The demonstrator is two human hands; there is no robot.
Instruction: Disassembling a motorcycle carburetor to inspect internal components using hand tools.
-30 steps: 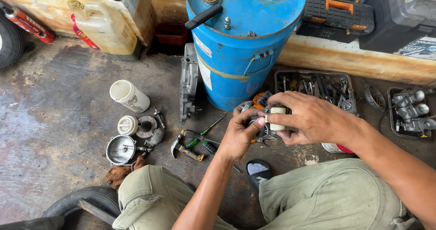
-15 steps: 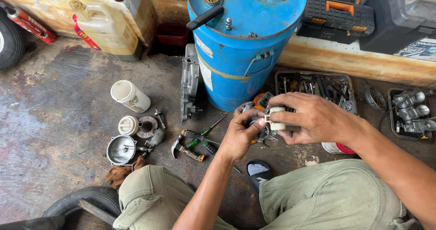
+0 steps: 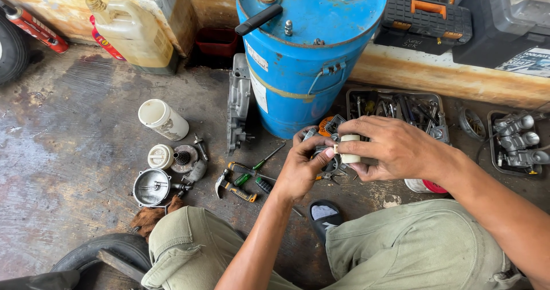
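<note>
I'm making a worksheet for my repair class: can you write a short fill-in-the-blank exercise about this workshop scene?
1. Both hands, the left hand and the right hand, hold a small metal part in front of a tall drum painted ____.
2. The right hand's fingers pinch a small cream-coloured ____ piece.
3. The white plastic jar on the floor lies on its ____.
4. The metal tray right of the drum is filled with ____.

Missing words: blue; cylindrical; side; tools
</note>
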